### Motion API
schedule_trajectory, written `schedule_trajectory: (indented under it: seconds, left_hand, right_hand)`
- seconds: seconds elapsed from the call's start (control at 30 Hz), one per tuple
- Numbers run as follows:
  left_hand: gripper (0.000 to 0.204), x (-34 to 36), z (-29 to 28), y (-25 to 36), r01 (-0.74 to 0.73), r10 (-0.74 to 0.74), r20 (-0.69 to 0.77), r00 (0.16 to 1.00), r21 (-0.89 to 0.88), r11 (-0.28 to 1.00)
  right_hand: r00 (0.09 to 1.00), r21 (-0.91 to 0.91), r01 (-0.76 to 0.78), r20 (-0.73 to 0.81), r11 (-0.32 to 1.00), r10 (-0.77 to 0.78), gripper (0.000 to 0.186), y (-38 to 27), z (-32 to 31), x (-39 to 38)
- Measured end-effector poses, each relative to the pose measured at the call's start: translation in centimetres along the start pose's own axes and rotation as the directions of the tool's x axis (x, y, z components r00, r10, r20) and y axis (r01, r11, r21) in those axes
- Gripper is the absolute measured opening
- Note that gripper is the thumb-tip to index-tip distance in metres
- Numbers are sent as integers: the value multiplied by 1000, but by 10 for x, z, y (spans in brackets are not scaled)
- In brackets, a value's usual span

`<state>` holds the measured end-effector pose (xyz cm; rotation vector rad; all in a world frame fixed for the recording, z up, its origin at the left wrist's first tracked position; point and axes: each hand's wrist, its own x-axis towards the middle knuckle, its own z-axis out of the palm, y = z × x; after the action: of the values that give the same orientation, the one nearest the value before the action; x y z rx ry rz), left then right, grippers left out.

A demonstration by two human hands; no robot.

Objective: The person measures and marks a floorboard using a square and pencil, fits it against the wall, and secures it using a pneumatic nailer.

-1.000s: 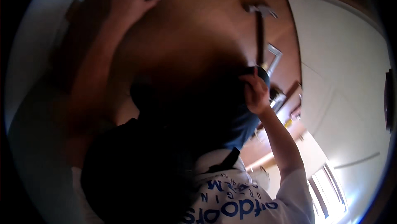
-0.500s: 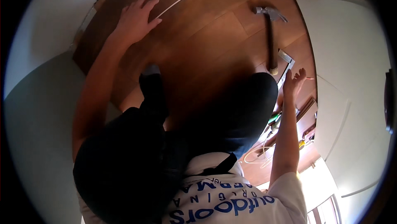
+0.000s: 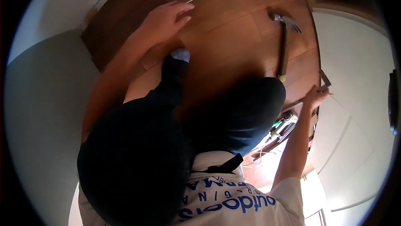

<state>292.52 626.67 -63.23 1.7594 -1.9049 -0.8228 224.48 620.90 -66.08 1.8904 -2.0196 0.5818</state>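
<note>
Left hand (image 3: pixel 167 17) flat on floorboards (image 3: pixel 234 38), rt hand (image 3: pixel 314 97) touching square (image 3: pixel 324 82)

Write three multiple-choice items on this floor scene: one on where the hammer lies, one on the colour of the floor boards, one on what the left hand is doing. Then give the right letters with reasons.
1. Where does the hammer lie?
A. on the wooden floor, beyond the bent knee
B. in the left hand
C. on the white wall

2. What colour are the floor boards?
A. grey
B. brown
C. green

3. How is the left hand?
A. closed on the hammer
B. raised in the air
C. flat on the boards, fingers spread

Answers:
1 A, since the hammer rests free on the floor with no hand on it.
2 B, since the planks are warm brown wood.
3 C, since the palm presses down on the floor, holding nothing.
</note>
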Motion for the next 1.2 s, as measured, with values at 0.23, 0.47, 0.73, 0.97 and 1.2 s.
schedule_trajectory:
  seconds: [0.23, 0.47, 0.73, 0.97, 1.2]
  left_hand:
    - [46, 89, 36, 13, -145, 131, -154, 979, -87, 986]
    - [63, 124, 39, 15, -243, 208, -184, 961, -190, 951]
    - [44, 166, 41, -76, 152, -119, -433, 894, 42, 987]
    - [38, 171, 55, -76, 91, -84, -393, 916, -1, 996]
    - [46, 172, 58, -83, 84, -20, -418, 908, 134, 987]
  right_hand:
    - [788, 485, -385, 616, 785, 5, 43, -229, -57, 103]
    - [502, 562, -522, 811, 641, -301, 61, -442, -3, 94]
    - [557, 571, -219, 739, 791, -379, 51, -444, 75, 72]
    - [621, 549, -138, 697, 824, -360, 43, -434, 93, 65]
    - [645, 583, -209, 686, 785, -337, 44, -445, 89, 106]
